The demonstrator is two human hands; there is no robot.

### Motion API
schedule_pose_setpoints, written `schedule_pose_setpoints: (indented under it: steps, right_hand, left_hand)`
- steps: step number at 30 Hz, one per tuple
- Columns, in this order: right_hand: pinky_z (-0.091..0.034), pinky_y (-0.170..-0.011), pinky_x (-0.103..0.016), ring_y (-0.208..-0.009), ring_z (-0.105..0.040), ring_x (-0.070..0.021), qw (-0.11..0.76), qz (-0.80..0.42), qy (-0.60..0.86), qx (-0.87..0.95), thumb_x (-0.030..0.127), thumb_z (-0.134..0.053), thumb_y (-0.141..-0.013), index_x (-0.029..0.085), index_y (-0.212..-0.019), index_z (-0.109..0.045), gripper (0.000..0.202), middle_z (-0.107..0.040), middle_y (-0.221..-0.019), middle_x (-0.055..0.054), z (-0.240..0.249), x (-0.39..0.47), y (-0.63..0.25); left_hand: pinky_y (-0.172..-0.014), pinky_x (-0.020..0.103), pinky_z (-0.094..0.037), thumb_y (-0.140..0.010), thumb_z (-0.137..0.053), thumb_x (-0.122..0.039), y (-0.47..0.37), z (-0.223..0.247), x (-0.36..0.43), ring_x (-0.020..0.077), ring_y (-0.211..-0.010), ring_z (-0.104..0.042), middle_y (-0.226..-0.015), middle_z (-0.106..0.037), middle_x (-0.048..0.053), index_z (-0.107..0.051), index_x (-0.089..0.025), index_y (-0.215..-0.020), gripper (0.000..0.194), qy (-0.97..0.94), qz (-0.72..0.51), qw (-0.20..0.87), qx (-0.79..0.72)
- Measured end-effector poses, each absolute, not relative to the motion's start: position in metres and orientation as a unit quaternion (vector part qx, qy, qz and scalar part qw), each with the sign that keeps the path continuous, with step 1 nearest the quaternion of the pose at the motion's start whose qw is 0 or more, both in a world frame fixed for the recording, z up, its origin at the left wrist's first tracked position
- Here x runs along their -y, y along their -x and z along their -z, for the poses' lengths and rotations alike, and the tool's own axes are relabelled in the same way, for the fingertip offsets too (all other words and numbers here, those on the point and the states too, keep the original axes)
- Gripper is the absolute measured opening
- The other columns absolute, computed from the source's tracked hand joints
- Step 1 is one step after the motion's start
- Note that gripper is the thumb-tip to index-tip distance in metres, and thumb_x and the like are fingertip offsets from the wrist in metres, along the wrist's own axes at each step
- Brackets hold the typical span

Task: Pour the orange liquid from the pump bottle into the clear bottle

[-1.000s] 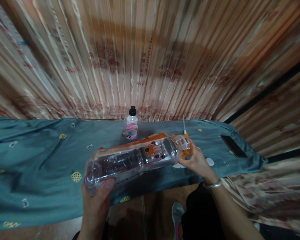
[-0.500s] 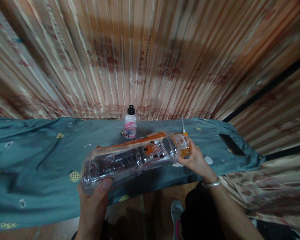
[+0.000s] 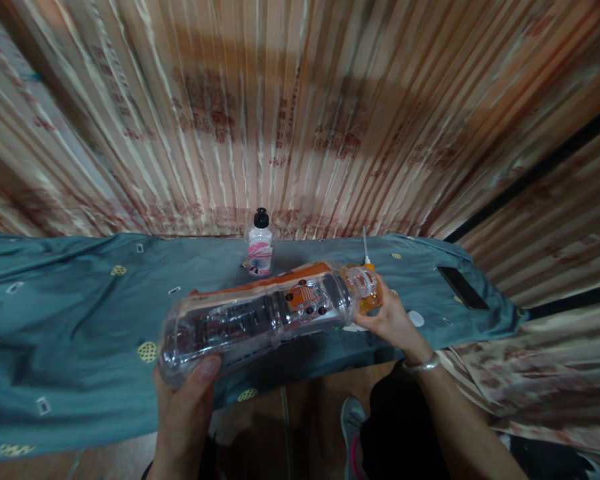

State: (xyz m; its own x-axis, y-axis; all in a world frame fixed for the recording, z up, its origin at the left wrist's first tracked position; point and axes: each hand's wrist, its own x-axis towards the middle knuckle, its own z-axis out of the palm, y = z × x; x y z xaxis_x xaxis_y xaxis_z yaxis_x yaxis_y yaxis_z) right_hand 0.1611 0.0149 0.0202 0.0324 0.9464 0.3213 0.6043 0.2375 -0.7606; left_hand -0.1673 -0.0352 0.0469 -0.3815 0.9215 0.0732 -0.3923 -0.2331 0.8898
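Note:
A large clear plastic bottle [image 3: 260,317] with an orange-and-white label lies sideways between my hands, above the cloth. It looks uncapped and its neck points right. My left hand [image 3: 193,390] grips the base end, thumb on the near side, other fingers hidden beneath. My right hand [image 3: 393,320] closes around the neck end. Right behind the neck is an amber-orange container [image 3: 373,301] with a thin white nozzle; whether my right fingers touch it is unclear. A small bottle [image 3: 260,250] with a black cap and pink label stands upright behind the large bottle.
A green-blue patterned cloth [image 3: 90,320] covers the table. A dark phone [image 3: 461,288] lies at the right, with a white round disc [image 3: 416,319] nearer my right wrist. Pleated curtains [image 3: 260,120] hang behind. A shoe [image 3: 353,423] shows on the floor below.
Almost nothing differs. The view has shifted very slightly, and both hands keep the same hold on the large plastic bottle.

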Motion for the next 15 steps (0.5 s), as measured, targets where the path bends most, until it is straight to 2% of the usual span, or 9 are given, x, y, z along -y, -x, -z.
schedule_pose_setpoints:
  steps: [4,10,15]
  right_hand:
    - [-0.051,-0.116,-0.054,-0.125,-0.070,-0.0351,0.424,-0.201,0.583,0.663,0.044,-0.090,-0.067,0.020,-0.144,-0.051,0.090,-0.072,-0.136,-0.014,-0.0187,-0.0149,-0.1619]
    - [-0.051,-0.117,-0.052,-0.127,-0.069,-0.0339,0.419,-0.203,0.580,0.668,0.044,-0.091,-0.068,0.023,-0.145,-0.051,0.089,-0.071,-0.138,-0.013,-0.0191,-0.0143,-0.1623]
    - [-0.053,-0.115,-0.050,-0.126,-0.070,-0.0338,0.418,-0.196,0.578,0.673,0.042,-0.090,-0.068,0.020,-0.145,-0.051,0.090,-0.072,-0.137,-0.014,-0.0215,-0.0141,-0.1607]
  left_hand:
    - [-0.086,0.034,-0.063,-0.062,-0.094,-0.043,0.1675,-0.0481,0.0347,0.0295,-0.107,-0.074,-0.110,-0.079,0.006,-0.075,-0.026,-0.124,0.067,-0.316,-0.721,0.450,-0.421]
    - [-0.094,0.039,-0.061,-0.060,-0.094,-0.042,0.1663,-0.0516,0.0365,0.0318,-0.111,-0.072,-0.113,-0.078,0.007,-0.075,-0.025,-0.123,0.068,-0.310,-0.716,0.454,-0.431]
    - [-0.086,0.035,-0.063,-0.061,-0.094,-0.040,0.1681,-0.0489,0.0372,0.0289,-0.103,-0.074,-0.105,-0.079,0.006,-0.079,-0.025,-0.113,0.056,-0.311,-0.719,0.451,-0.428]
